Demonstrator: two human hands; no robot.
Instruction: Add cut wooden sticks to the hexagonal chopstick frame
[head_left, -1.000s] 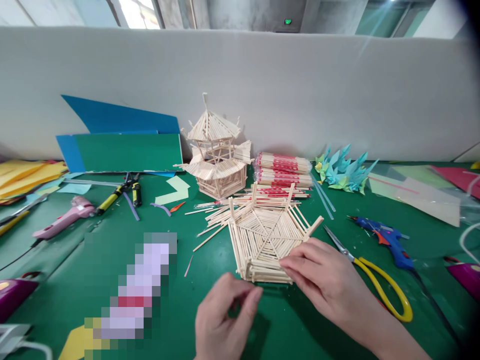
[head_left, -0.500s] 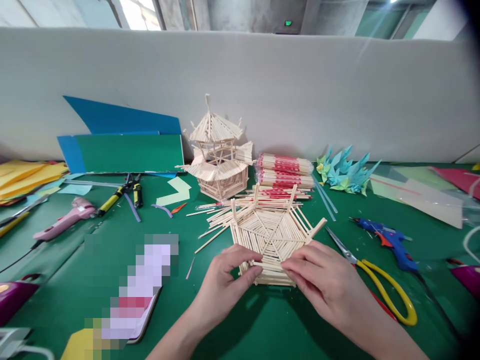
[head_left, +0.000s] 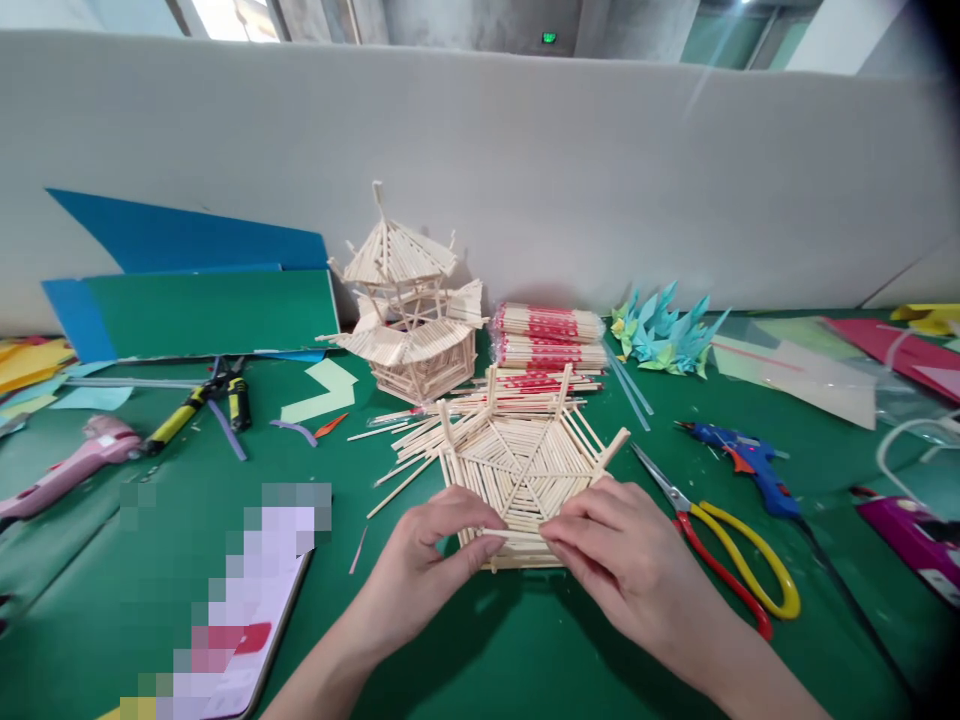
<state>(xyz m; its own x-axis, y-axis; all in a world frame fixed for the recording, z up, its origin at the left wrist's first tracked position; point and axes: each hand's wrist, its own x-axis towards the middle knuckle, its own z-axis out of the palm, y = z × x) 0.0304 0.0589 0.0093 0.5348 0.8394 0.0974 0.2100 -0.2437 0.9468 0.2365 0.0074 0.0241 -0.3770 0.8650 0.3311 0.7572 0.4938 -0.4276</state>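
Note:
A hexagonal frame of thin wooden sticks (head_left: 517,470), with spoke-like ribs and several upright posts, lies on the table before me. Along its near side, a short wooden stick (head_left: 516,537) spans between my fingertips. My left hand (head_left: 439,560) pinches the left end between thumb and index finger. At the other end, the fingers of my right hand (head_left: 611,545) are closed on the same stick. Whether it touches the sticks under it I cannot tell. Behind the frame stands a tiered stick pagoda (head_left: 412,310), beside loose sticks (head_left: 412,450).
Scissors (head_left: 720,540) and a blue glue gun (head_left: 750,460) lie to the right. Bundled sticks (head_left: 547,335) and folded paper pieces (head_left: 664,335) sit at the back. On the left are a phone (head_left: 262,610), pliers (head_left: 202,400) and a pink glue gun (head_left: 82,465).
The view has turned slightly right, so everything sits further left in the picture. Both hands keep their pinch on the stick at the frame's near side.

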